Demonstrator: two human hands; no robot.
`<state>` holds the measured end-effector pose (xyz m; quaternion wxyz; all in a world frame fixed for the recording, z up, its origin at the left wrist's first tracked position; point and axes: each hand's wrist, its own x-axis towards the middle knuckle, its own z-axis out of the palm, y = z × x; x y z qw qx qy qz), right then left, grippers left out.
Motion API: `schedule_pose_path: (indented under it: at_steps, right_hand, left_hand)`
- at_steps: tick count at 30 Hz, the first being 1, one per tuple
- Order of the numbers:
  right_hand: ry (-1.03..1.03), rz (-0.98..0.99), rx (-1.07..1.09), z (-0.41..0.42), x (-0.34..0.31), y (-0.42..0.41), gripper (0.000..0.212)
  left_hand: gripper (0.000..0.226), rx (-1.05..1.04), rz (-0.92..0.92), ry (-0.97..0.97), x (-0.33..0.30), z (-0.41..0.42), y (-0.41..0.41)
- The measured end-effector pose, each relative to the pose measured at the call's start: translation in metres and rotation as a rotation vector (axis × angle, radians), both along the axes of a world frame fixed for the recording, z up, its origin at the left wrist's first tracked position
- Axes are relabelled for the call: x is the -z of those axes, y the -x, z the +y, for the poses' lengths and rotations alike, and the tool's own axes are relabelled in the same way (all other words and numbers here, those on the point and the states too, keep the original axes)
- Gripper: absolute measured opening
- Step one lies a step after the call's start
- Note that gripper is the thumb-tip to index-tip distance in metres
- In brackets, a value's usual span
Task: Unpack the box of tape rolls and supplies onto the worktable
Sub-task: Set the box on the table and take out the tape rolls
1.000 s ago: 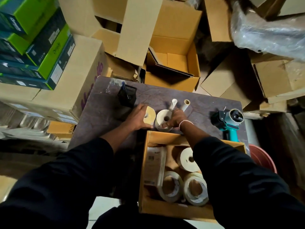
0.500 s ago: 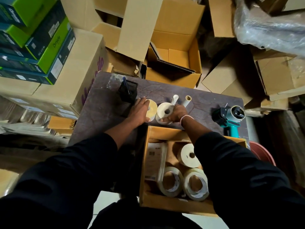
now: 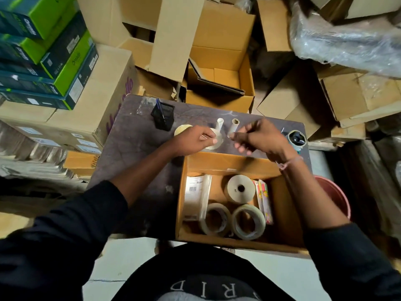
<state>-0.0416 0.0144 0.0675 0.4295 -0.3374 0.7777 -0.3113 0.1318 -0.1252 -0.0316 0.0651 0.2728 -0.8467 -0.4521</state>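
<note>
Change: both hands are being drawn back from the rolls set at the worktable's [image 3: 134, 148] far edge.
Left hand [image 3: 193, 141]: being held loosely curled over a roll [image 3: 217, 144]; grip cannot be told.
Right hand [image 3: 260, 137]: being lifted released, grasping nothing.
Box [image 3: 234, 164]: being kept at the near right corner, with tape rolls [image 3: 248, 221] still inside.
Relation: the rolls are lying just nearer than both hands, below the right forearm; the right hand is being judged closer.

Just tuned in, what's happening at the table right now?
A person is unpacking a cardboard box onto the worktable. Both hands hover past the box's far edge: the left hand over a white roll, the right hand beside two upright tubes. Three rolls, a labelled packet and a colourful packet lie in the box.
</note>
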Motion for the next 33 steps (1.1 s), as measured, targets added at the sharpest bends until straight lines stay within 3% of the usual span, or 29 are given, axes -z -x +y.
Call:
schedule_pose_path:
  at_steps: [3,4,5,7,9,14,20,24,29,33]
  right_hand:
    - [-0.213,-0.109,-0.204,0.04,-0.001,-0.004,0.038]
    - [-0.319,-0.078,-0.264,0.051,0.007,-0.007,0.042]
    - [-0.428,0.002,-0.316,0.061,0.021,-0.012,0.049]
    - [-0.597,0.354,-0.429,0.079,0.053,-0.021,0.068]
    - [-0.613,0.59,-0.413,0.093,0.09,-0.028,0.084]
    - [-0.449,0.634,-0.134,0.105,0.152,-0.042,0.109]
    - [-0.408,0.595,-0.028,0.101,0.147,-0.039,0.105]
    - [-0.351,0.556,0.006,0.108,0.127,-0.038,0.096]
    - [-0.162,0.468,-0.042,0.113,0.086,-0.035,0.099]
    - [-0.077,0.34,-0.098,0.106,0.031,-0.023,0.072]
  left_hand:
    - [0.024,0.12,-0.032,0.049,0.003,0.019,0.002]
    - [0.033,0.117,-0.053,0.082,0.008,0.023,0.001]
    - [0.043,0.102,-0.074,0.125,0.011,0.027,-0.001]
    - [0.053,0.057,-0.093,0.235,0.016,0.033,-0.004]
    - [0.05,0.018,-0.055,0.314,0.018,0.037,-0.006]
    - [0.046,-0.043,0.082,0.339,0.021,0.039,-0.007]
    - [0.03,-0.048,0.093,0.321,0.017,0.042,-0.01]
    - [0.035,-0.051,0.086,0.301,0.017,0.042,-0.01]
    - [0.035,-0.091,0.084,0.238,0.015,0.043,-0.01]
    - [0.036,-0.178,0.084,0.14,0.014,0.044,-0.01]
